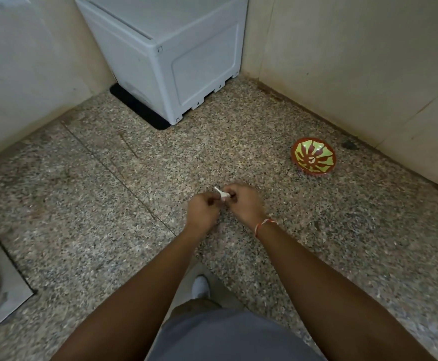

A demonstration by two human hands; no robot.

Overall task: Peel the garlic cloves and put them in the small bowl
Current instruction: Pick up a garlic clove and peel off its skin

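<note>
A speckled granite counter (108, 204) fills most of the view, running back to cream walls that meet in a corner. At the far end stands a white appliance box (176, 56) on a black mat (137, 110), well apart from the hands. To the right, near the wall, sits the small bowl (313, 157), red-brown with a yellow-green petal pattern; one pale piece lies in its middle (it looks like a peeled clove, though it is too small to be sure).

Both forearms reach out over the counter and meet near the middle of the view. The bowl lies well to the right of them and farther back. The left hand (202, 211) has its fingers curled in, its fingertips brought up against the garlic clove (223, 195). The right hand (244, 203), with a red and white thread (263, 225) round its wrist, is likewise curled, pinching the clove from the other side. The clove sits between the two sets of fingertips, white, with a thin strip of skin (217, 189) sticking up and to the left from it. How much of it is bare cannot be told.
</note>
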